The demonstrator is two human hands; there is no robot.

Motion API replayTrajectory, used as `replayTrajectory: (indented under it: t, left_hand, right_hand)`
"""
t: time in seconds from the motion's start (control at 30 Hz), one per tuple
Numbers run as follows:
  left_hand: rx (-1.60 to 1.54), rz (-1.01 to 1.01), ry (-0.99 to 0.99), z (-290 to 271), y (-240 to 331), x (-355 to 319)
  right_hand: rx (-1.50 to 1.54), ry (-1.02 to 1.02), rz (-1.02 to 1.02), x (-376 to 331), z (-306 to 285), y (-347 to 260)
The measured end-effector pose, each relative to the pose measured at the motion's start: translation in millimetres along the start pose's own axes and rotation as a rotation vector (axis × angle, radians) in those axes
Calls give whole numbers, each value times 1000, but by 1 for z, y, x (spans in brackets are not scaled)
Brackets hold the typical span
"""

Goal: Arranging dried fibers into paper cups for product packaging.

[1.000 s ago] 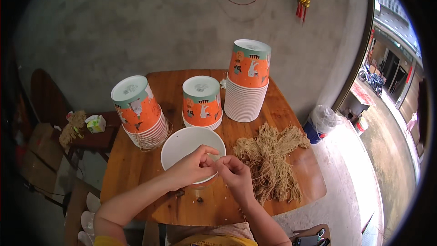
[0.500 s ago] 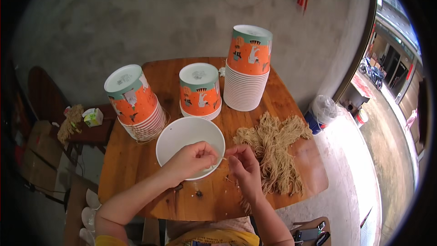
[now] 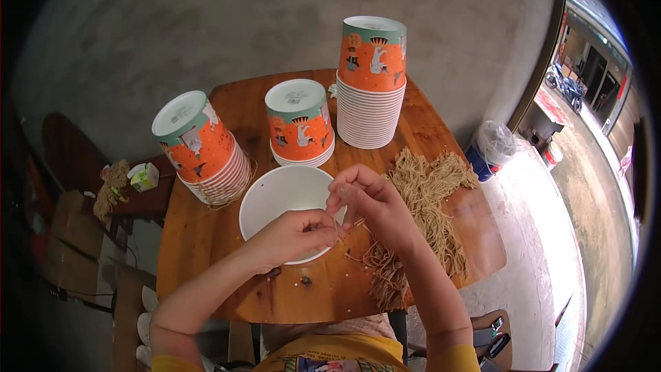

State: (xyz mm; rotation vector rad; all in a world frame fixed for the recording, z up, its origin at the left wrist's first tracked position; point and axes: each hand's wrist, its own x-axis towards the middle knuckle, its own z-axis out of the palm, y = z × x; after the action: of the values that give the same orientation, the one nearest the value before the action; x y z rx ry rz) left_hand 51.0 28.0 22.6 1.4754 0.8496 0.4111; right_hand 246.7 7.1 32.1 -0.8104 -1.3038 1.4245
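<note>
Orange-green patterned paper-tub stack [image 3: 204, 148] is standing L of open round white tub [image 3: 275, 196]; L hand [image 3: 297, 235] is pinching thin tan string [image 3: 339, 234] by tub's R rim; R hand [image 3: 377, 205] is curling over same rim, can't tell if gripping; tan stringy bundle [image 3: 441, 210] is lying R of tub.

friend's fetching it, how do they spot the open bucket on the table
Find the wooden table. The white-lined bucket sits toward its front, partly hidden by the left hand. Its mouth faces up, while neighbouring bucket stacks stand upside down.
</note>
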Motion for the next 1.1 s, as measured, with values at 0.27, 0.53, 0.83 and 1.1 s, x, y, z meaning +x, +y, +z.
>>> replayTrajectory:
  t: [0.27, 0.53, 0.83, 1.1]
  left_hand:
    - [-87, -27, -25, 3, 1, 1]
    - [-96, -35, -6, 3, 2, 2]
    - [-137, -45, 3, 7, 6, -1]
    - [-152, -55, 34, 6, 3, -2]
  right_hand:
    - [-229, 295, -197, -41, -10, 47]
    - [-689, 414, -322, -62, 31, 56]
    - [-850, 466, -553, -55, 47, 60]
    - [-1100, 374, -546, -64, 40, 59]
